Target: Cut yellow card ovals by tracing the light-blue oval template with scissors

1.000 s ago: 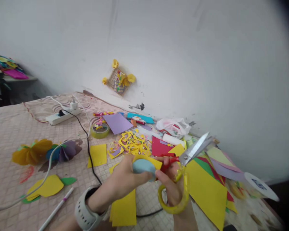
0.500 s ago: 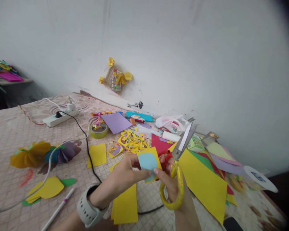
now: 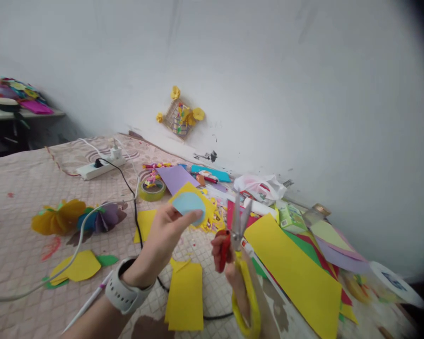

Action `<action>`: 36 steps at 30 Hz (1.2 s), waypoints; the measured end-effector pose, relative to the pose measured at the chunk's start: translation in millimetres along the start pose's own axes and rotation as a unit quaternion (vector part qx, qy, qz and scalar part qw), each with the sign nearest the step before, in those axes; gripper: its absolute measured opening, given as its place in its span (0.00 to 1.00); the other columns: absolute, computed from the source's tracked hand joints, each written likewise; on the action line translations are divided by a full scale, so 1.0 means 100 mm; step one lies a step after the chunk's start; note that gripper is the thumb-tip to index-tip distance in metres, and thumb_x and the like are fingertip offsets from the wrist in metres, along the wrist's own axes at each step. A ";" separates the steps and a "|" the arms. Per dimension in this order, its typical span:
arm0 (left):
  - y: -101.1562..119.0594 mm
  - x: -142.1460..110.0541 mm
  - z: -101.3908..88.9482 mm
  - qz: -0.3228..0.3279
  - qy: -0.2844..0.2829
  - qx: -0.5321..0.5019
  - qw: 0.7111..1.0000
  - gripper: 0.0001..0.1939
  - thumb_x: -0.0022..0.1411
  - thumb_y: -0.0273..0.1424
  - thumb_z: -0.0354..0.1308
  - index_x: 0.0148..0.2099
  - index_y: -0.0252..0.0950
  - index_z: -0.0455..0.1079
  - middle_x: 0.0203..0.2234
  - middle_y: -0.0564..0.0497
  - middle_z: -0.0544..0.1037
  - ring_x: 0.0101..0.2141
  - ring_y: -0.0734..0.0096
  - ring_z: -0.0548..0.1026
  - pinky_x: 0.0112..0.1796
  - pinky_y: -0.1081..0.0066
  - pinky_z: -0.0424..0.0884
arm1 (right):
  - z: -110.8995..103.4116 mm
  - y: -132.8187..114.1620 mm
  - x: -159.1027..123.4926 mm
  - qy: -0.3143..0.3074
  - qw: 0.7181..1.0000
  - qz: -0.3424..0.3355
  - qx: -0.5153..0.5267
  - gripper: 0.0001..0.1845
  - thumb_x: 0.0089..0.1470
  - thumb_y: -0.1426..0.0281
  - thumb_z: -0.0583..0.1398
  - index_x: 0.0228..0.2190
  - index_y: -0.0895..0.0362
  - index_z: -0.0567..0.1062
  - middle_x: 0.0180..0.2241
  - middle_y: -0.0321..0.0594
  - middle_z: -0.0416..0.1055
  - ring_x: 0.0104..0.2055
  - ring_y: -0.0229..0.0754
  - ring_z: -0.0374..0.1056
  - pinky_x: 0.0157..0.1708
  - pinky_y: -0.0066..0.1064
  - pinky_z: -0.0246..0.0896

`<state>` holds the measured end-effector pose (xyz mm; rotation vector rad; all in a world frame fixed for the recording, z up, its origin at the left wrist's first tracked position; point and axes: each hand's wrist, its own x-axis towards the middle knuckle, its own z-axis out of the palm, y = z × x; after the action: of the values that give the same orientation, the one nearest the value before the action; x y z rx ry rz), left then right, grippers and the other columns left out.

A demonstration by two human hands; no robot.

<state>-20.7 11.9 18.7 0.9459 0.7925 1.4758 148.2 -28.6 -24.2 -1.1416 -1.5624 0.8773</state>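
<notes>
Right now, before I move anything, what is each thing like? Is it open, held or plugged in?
Left hand: up in the air, holding the paper.
Yellow paper with blue circle: held up, not lying down.
Right hand: gripping the scissors.
Scissors: blades slightly open, pointing up.
Power strip: plugs in it.
Plastic bag: crumpled.

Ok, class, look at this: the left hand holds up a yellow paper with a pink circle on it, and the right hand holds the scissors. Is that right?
Not quite: the circle is light blue, not pink. The head view shows the left hand holding up the yellow paper with a light blue circle on it, and the right hand holding the scissors.
</notes>
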 end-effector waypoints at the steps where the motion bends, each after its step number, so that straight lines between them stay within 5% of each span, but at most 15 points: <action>1: 0.03 0.02 -0.03 0.022 0.031 -0.015 0.999 0.03 0.51 0.29 0.68 0.30 0.36 0.78 0.27 0.54 0.82 0.29 0.75 0.74 0.36 0.77 0.69 | 0.07 0.08 0.00 -0.017 1.000 0.008 0.002 0.22 0.48 0.50 0.63 0.34 0.55 0.75 0.25 0.39 0.71 0.23 0.41 0.68 0.19 0.28 0.63; 3: 0.09 0.05 -0.08 0.062 0.076 -0.041 0.994 0.03 0.50 0.27 0.68 0.31 0.36 0.79 0.26 0.54 0.82 0.30 0.74 0.75 0.38 0.77 0.70 | 0.22 0.25 -0.01 -0.051 0.996 0.067 0.008 0.23 0.48 0.48 0.62 0.33 0.55 0.76 0.23 0.37 0.69 0.20 0.40 0.65 0.17 0.27 0.59; 8: 0.18 0.03 -0.13 0.112 0.113 -0.064 0.985 0.04 0.54 0.28 0.66 0.35 0.35 0.79 0.28 0.52 0.83 0.32 0.70 0.78 0.38 0.74 0.71 | 0.42 0.51 -0.04 -0.076 0.995 0.068 0.000 0.23 0.46 0.46 0.60 0.26 0.53 0.76 0.15 0.32 0.64 0.16 0.39 0.61 0.15 0.28 0.55; 13: 0.19 0.03 -0.16 0.118 0.118 -0.060 0.984 0.04 0.53 0.27 0.66 0.34 0.34 0.79 0.29 0.51 0.83 0.32 0.68 0.78 0.37 0.73 0.70 | 0.42 0.48 -0.09 -0.095 0.994 0.041 0.024 0.30 0.40 0.40 0.60 0.30 0.54 0.75 0.16 0.32 0.65 0.14 0.36 0.58 0.11 0.26 0.46; 23: 0.19 -0.01 -0.11 0.127 0.111 -0.064 0.984 0.02 0.55 0.28 0.67 0.33 0.35 0.79 0.29 0.53 0.83 0.33 0.71 0.77 0.39 0.75 0.71 | 0.47 0.45 -0.08 -0.082 0.994 0.051 0.055 0.31 0.42 0.37 0.59 0.23 0.54 0.73 0.12 0.28 0.58 0.13 0.33 0.52 0.13 0.25 0.49; 36: 0.20 -0.03 -0.09 0.104 0.106 -0.077 0.986 0.03 0.54 0.29 0.67 0.33 0.35 0.79 0.29 0.52 0.83 0.34 0.71 0.77 0.39 0.75 0.71 | 0.41 0.51 -0.13 -0.088 0.994 0.056 0.043 0.25 0.47 0.43 0.60 0.28 0.52 0.75 0.15 0.31 0.61 0.16 0.37 0.58 0.16 0.27 0.54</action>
<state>-37.7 7.4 32.0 0.7807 0.7354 1.8145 122.5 -26.0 -85.6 -1.1236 -1.5961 1.1361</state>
